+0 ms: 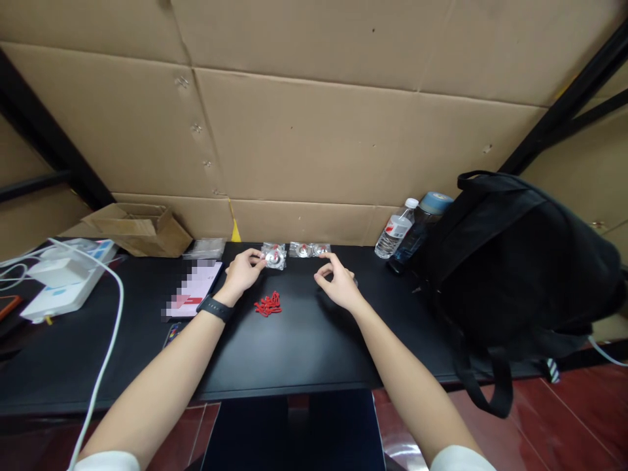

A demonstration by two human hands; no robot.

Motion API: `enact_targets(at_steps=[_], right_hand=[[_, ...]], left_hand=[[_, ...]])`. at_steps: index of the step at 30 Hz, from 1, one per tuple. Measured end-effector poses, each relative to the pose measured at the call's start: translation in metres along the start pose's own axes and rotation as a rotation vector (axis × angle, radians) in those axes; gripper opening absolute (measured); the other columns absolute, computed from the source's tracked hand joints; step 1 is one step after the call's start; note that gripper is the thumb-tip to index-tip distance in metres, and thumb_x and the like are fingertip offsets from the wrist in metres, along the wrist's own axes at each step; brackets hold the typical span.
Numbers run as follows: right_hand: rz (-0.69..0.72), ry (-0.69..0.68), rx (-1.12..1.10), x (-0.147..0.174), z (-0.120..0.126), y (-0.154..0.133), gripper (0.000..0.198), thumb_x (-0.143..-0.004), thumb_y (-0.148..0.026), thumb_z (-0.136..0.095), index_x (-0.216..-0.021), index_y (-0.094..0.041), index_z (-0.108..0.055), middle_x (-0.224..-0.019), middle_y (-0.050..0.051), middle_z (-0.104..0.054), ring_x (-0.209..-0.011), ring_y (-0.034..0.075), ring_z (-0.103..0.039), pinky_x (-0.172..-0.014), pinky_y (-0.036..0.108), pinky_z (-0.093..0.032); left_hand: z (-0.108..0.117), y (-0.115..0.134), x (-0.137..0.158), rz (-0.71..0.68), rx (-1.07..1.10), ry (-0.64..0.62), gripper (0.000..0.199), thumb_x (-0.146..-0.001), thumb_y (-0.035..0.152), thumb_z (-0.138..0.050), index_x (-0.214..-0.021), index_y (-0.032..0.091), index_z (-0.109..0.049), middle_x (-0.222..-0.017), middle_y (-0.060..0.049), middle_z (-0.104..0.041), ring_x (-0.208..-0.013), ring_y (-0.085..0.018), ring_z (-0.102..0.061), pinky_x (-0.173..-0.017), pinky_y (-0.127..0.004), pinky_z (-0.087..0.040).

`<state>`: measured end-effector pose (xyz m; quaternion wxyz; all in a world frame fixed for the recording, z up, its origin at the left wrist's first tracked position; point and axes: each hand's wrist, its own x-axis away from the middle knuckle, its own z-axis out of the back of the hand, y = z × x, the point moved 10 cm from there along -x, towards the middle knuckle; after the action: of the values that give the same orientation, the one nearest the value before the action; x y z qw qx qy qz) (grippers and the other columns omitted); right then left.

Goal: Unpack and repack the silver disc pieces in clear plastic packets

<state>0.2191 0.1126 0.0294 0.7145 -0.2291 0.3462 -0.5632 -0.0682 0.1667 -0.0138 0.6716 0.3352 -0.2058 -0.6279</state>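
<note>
So my left hand (243, 269) has a clear packet (273, 258) pinched by its left edge between thumb and fingers, with a silvery round thing and a bit of red showing in it. My right hand (337, 282) is off to the right of that packet, thumb and index curved with a narrow gap between them. A small shiny bit peeks out behind it, but it's too tiny and blurry from up here, so I honestly can't tell if I'm gripping something there. Two more packets, the middle packet (301, 250) and right packet (322, 249), sit side by side just beyond, on the far side of the table (294, 356).

The little heap of red pieces (269, 305) lies between my hands, closer to me and nearer the left one. A pale flat box (196, 289) sits beside my left wrist. Over right, a water bottle (393, 230) and a big black backpack (520, 261) hog that end.
</note>
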Motion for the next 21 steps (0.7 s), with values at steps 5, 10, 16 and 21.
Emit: enact_targets(at_steps=[5, 10, 16, 21], right_hand=[[0.063, 0.039, -0.004, -0.001, 0.004, -0.001, 0.045, -0.084, -0.029, -0.064, -0.128, -0.034, -0.053, -0.094, -0.005, -0.077, -0.089, 0.020, -0.070, -0.096, 0.040, -0.039], [0.070, 0.068, -0.008, -0.002, 0.008, 0.003, 0.048, -0.084, -0.029, -0.063, -0.130, -0.033, -0.052, -0.094, -0.005, -0.077, -0.091, 0.020, -0.071, -0.102, 0.044, -0.034], [0.045, 0.089, 0.015, -0.006, 0.017, 0.007, 0.047, -0.083, -0.028, -0.064, -0.128, -0.033, -0.051, -0.094, -0.004, -0.077, -0.095, 0.021, -0.070, -0.105, 0.049, -0.031], [0.075, 0.119, -0.015, -0.012, 0.035, 0.016, 0.039, -0.085, -0.027, -0.062, -0.123, -0.030, -0.056, -0.093, -0.003, -0.075, -0.092, 0.020, -0.069, -0.102, 0.047, -0.039]], left_hand=[[-0.007, 0.009, -0.001, 0.043, -0.032, 0.020, 0.018, -0.088, 0.036, -0.065, -0.104, 0.027, -0.065, -0.102, -0.002, -0.080, -0.107, -0.027, -0.070, -0.092, -0.040, -0.040], [-0.025, 0.026, -0.001, -0.011, -0.120, 0.024, 0.028, -0.088, 0.036, -0.065, -0.114, 0.027, -0.059, -0.099, -0.004, -0.079, -0.112, -0.030, -0.067, -0.097, -0.044, -0.033], [-0.029, 0.037, 0.006, -0.135, -0.234, 0.053, 0.035, -0.088, 0.039, -0.065, -0.118, 0.024, -0.056, -0.093, -0.006, -0.077, -0.116, -0.032, -0.059, -0.097, -0.046, -0.030], [-0.019, 0.037, 0.009, -0.148, -0.324, 0.078, 0.037, -0.092, 0.047, -0.059, -0.120, 0.023, -0.059, -0.115, -0.014, -0.071, -0.118, -0.035, -0.056, -0.096, -0.047, -0.035]])
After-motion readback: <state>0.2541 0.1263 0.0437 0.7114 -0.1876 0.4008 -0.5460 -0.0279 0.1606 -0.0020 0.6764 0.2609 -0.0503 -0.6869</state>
